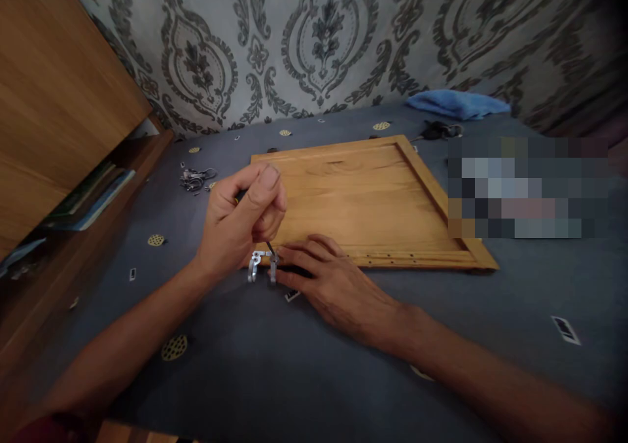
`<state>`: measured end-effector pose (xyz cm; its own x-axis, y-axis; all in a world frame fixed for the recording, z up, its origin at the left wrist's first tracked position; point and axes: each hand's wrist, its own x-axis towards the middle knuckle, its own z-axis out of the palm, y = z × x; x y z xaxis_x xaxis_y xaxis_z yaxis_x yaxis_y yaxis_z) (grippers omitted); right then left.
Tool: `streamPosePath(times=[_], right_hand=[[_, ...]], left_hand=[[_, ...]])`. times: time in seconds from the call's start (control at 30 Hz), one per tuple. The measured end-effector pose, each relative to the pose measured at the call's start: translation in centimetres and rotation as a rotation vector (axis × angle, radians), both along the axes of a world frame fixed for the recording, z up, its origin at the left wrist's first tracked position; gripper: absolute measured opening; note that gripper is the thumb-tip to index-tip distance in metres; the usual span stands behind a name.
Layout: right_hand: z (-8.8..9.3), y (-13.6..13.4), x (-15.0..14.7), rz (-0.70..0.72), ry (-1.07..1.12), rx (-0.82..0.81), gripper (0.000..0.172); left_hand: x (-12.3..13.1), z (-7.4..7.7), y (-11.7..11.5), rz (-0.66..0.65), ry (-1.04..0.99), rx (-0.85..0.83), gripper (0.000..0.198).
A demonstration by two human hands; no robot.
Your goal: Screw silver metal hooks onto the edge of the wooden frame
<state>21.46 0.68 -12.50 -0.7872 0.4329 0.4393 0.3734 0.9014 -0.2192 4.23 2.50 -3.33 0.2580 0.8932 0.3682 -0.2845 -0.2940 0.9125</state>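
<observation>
My left hand is closed in a fist around a screwdriver; its handle is mostly hidden, and the thin shaft points down from under the fist. The shaft's tip meets a silver metal cabinet hinge at the near edge of a wooden cabinet door. At the hinge's right side, the thumb and forefinger of my right hand grip it. The other fingers of that hand rest stretched out on the door's frame. Several small dark holes run along this near edge, right of the hand.
The door lies flat on a blue-grey patterned cloth. Metal parts lie in a small pile to its left. Behind it are a blue towel and a dark object. A wooden cabinet stands left, and a patterned wall rises behind.
</observation>
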Motion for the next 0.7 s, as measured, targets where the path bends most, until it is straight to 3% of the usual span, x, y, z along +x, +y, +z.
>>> streamPosePath(times=[0.47,0.7], right_hand=[[0.2,0.0,0.0,0.008,0.006,0.002,0.033],[0.3,-0.1,0.0,0.006,0.0,-0.011,0.033]], left_hand=[[-0.3,-0.4,0.2,-0.006,0.012,0.042,0.034],[0.3,0.6,-0.5,0.069,0.115,-0.078,0.026]])
